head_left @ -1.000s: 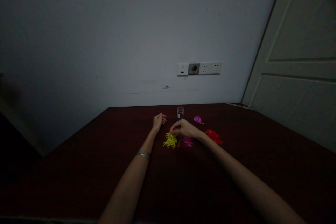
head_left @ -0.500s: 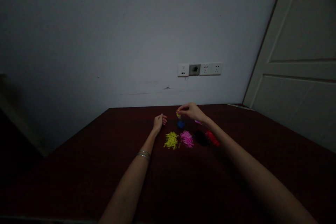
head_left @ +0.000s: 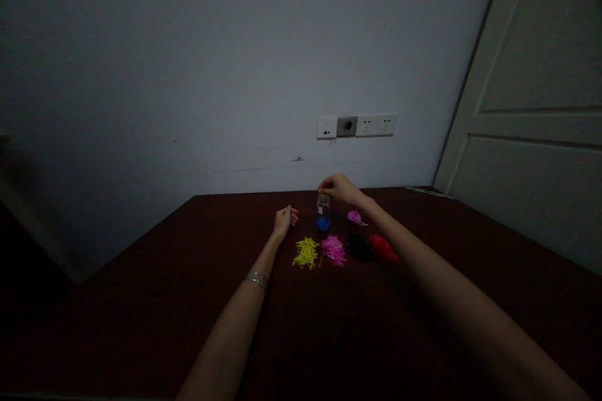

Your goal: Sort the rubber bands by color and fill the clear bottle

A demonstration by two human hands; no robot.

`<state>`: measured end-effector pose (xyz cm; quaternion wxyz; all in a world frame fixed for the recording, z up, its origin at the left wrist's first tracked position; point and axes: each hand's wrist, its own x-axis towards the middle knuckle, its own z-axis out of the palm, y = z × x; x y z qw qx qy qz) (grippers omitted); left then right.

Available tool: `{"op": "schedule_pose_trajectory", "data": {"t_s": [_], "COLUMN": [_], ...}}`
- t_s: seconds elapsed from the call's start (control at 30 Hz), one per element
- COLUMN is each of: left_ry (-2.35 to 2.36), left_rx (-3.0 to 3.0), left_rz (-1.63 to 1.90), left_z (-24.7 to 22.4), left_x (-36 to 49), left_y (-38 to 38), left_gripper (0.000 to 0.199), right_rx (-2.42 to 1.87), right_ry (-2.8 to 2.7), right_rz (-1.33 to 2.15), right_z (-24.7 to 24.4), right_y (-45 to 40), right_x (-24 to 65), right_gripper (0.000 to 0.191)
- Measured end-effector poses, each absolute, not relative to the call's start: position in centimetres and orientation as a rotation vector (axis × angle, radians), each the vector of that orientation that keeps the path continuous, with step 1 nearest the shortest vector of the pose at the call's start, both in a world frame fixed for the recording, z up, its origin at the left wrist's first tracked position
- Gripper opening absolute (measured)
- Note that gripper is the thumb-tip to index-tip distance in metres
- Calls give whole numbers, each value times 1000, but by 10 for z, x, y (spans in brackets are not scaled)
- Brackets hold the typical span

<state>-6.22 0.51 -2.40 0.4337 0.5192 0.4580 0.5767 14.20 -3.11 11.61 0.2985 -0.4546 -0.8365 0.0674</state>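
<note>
My right hand [head_left: 341, 189] is over the mouth of a clear jar [head_left: 323, 209], its fingertips pinched on small yellow pins [head_left: 322, 192] shaped like safety pins. Blue pieces [head_left: 323, 224] lie in the bottom of the upright jar. To the jar's left, my left hand [head_left: 283, 220] rests on the table, holding nothing, its fingers loosely apart. In front of the jar are a pile of yellow pins [head_left: 306, 253] and a pile of pink pins [head_left: 333, 250]. Further right lie a black pile [head_left: 360, 247] and a red pile [head_left: 382, 248], the latter partly behind my right forearm.
A pink lid-like piece with a loop [head_left: 354, 218] lies right of the jar. One small brownish pin [head_left: 320, 261] sits between the yellow and pink piles. The dark red table [head_left: 141, 301] meets a wall with sockets [head_left: 376, 125]; a white door [head_left: 540, 106] stands at right.
My right hand has risen slightly with the yellow pins, now at the jar's rim, uncovering more of the jar. More of the pink piece shows. My left hand stays in place.
</note>
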Motion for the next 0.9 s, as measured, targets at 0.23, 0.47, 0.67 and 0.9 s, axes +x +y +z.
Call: {"op": "schedule_pose_trajectory", "data": {"t_s": [0.23,0.47,0.67,0.9], "left_ry": [1127,1137,1147,1139], "left_rx": [1281,1312,1325,1319], "left_rz": [1434,1432,1436,1429], "left_z": [-24,-26,-26,-25], "left_x": [-62,-62,-62,-62], "left_y": [6,8,8,7], "left_gripper": [37,39,40,39], "right_rx": [-1234,-1224,-1224,-1238], "right_ry": [-2261,-2241,-2229,-2219], "right_rz": [215,264,303,309], "right_z": [117,113,111,109], "right_y": [-33,-28,-24,-22], "right_x": [146,148,148,148], "right_gripper": [18,16,16,17]}}
